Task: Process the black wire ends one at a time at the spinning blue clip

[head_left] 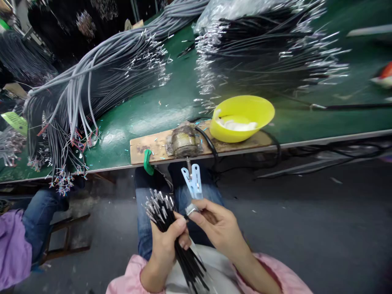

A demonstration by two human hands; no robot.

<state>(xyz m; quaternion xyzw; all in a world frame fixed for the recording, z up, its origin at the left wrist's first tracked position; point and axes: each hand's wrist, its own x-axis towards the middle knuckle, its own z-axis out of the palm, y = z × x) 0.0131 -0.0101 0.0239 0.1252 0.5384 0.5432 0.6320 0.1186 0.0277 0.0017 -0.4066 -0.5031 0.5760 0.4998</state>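
Observation:
A bundle of black cables (186, 261) with bare, silvery ends fanning out at the top is wrapped in my left hand (168, 241). My right hand (219, 226) is pinched closed just to the right of the bundle. A small grey, shiny piece (192, 209) shows at its thumb and fingertip; I cannot make out what it is. Just above those fingers, a light blue clothes peg (192, 181) hangs from the shaft of a small motor (184, 141). The motor is mounted on a wooden board (153, 148) at the table edge.
A yellow bowl (260, 116) with white material stands on the board's right end. A green clamp (148, 162) grips its left end. Piles of grey cables (76, 77) and black cables (260, 53) cover parts of the green table (174, 98). Another person's leg (43, 216) shows at left.

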